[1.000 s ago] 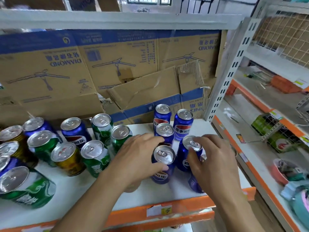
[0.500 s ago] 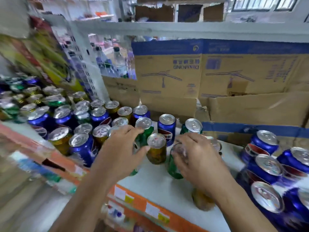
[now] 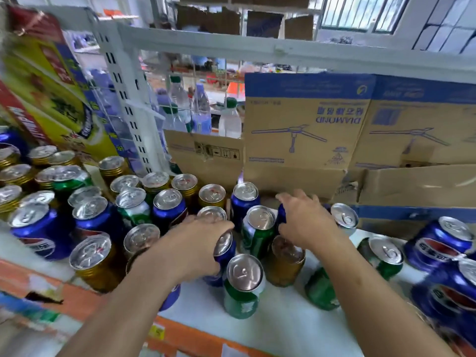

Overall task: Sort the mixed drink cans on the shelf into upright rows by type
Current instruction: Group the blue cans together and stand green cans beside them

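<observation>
A tilted blue can [image 3: 224, 249] sits in our left hand [image 3: 195, 247], fingers curled round its side above the shelf [image 3: 283, 328] front. We judge it is lifted to clear the jumble. Our right hand [image 3: 307, 220] closes over a second blue can [image 3: 282, 215], mostly hidden, beside an upright green can [image 3: 258, 229] — probably gathering blues for one row. Gold cans [image 3: 212, 195] and cardboard boxes [image 3: 304, 130] stand beyond.

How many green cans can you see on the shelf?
6 visible: far-left green can, mid-left green can, centre green can, front green can, green can by the right forearm, rightmost green can. Others may be hidden.
</observation>
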Tool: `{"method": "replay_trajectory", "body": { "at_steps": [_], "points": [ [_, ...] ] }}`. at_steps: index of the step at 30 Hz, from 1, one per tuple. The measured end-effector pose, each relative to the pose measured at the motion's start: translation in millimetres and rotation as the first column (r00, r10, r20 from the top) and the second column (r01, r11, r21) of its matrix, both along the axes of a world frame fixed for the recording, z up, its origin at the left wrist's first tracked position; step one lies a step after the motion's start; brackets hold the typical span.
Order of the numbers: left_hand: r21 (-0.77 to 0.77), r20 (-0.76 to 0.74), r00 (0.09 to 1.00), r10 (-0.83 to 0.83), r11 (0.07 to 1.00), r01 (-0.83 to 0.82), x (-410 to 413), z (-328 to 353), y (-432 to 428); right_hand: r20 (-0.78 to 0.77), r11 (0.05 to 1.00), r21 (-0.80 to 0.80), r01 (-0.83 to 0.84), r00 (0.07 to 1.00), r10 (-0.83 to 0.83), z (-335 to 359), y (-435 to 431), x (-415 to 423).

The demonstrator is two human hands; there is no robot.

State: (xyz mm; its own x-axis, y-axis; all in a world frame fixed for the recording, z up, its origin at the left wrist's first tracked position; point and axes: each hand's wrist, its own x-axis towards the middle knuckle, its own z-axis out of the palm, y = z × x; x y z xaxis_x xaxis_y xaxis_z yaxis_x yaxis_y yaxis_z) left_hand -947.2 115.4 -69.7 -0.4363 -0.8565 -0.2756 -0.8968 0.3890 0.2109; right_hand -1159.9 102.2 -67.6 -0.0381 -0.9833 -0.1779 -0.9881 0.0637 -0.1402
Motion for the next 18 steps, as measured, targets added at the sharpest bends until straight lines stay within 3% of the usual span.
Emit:
{"method": "replay_trajectory", "body": {
  "at_steps": [10, 18],
  "points": [
    [-0.110, -0.059, 0.992, -0.113, 0.988, 0.106, 12.4, -6.2, -14.5, 0.101, 0.987, -0.052, 0.153, 0.984, -0.147, -8.4, 0.1, -0.2],
    [-0.202, -0.164, 0.977, -0.136, 0.974, 0.102, 18.1, 50.6, -8.4, 0.239, 0.879, -0.383, 0.285, 0.950, -0.203, 8.1, 15.7, -0.1]
  ]
}}
